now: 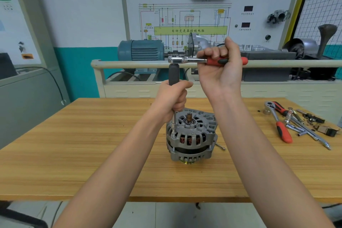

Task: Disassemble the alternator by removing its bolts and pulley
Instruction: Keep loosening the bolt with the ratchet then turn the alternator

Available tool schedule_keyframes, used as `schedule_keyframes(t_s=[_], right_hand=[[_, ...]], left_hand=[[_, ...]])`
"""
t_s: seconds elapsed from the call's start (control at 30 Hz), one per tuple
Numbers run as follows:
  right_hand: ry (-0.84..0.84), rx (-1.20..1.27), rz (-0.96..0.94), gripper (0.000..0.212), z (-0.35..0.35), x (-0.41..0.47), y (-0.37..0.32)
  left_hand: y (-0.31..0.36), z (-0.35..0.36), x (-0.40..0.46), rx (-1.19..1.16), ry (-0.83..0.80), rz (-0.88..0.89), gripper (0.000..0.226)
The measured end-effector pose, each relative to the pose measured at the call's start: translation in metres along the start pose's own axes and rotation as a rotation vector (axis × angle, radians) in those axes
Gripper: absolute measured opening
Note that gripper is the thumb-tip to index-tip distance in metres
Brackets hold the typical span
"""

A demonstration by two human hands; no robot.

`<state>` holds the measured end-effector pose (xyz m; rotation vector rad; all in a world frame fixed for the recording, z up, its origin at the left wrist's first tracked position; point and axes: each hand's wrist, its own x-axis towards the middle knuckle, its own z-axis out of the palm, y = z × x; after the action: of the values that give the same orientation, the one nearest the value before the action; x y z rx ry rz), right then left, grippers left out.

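Grey cast metal catches the eye first: the alternator [191, 136] stands at the centre of the frame on the wooden tabletop [92, 153], pulley [187, 162] end down, with copper windings showing through the slots in its housing and a brownish shaft stub poking up from the top. A thin extension bar [174, 124] rises upright from a bolt [174, 136] on the housing's left edge. The left hand [172, 101] is curled round the lower part of the bar's dark grip [173, 74], thumb lying across the front. On top of that grip sits the chrome head of a ratchet [187, 60], lying level and pointing to the right of the frame. The right hand [221, 68] is closed round its red and black handle, palm turned toward me, thumb sticking up.

One loose long bolt [220, 146] lies on the tabletop just right of the alternator's base. Well apart, at the right edge of the frame, is a scatter of tools: a second ratchet [277, 120] with a red handle, some chrome bars and sockets, and small dark parts I cannot make out.

Behind the tabletop, a cream rail crosses the frame; past it stand a blue electric motor [141, 50] and a white wiring-diagram board [185, 18].
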<state>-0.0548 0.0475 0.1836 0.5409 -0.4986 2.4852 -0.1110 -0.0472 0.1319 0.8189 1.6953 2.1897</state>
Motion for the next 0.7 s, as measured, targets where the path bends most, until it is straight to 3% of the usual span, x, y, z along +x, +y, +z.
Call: schedule_keyframes(t_s=[0.23, 0.33, 0.37, 0.43, 0.5, 0.57, 0.7], right_hand=[[-0.033, -0.094, -0.012, 0.038, -0.003, 0.001, 0.000], [-0.147, -0.262, 0.027, 0.018, -0.020, 0.001, 0.001], [-0.188, -0.394, 0.043, 0.010, -0.029, -0.002, 0.003], [-0.266, -0.847, 0.075, 0.029, -0.058, -0.010, 0.006], [-0.396, -1.214, 0.199, 0.029, -0.087, -0.023, 0.008], [-0.539, -1.430, 0.270, 0.023, -0.108, -0.031, 0.011], [-0.819, -1.808, 0.220, 0.019, -0.115, -0.025, 0.018]], left_hand=[[0.000, 0.002, 0.001, -0.004, 0.019, -0.012, 0.048], [-0.001, 0.002, 0.002, 0.001, 0.033, 0.003, 0.052], [-0.001, 0.002, 0.002, 0.010, 0.035, 0.010, 0.052], [-0.002, 0.003, 0.002, 0.022, 0.038, 0.016, 0.048], [-0.002, 0.003, 0.002, 0.009, 0.042, 0.014, 0.043], [-0.002, 0.002, 0.003, -0.009, 0.034, 0.002, 0.044], [-0.001, 0.003, 0.001, 0.026, 0.048, -0.013, 0.041]])
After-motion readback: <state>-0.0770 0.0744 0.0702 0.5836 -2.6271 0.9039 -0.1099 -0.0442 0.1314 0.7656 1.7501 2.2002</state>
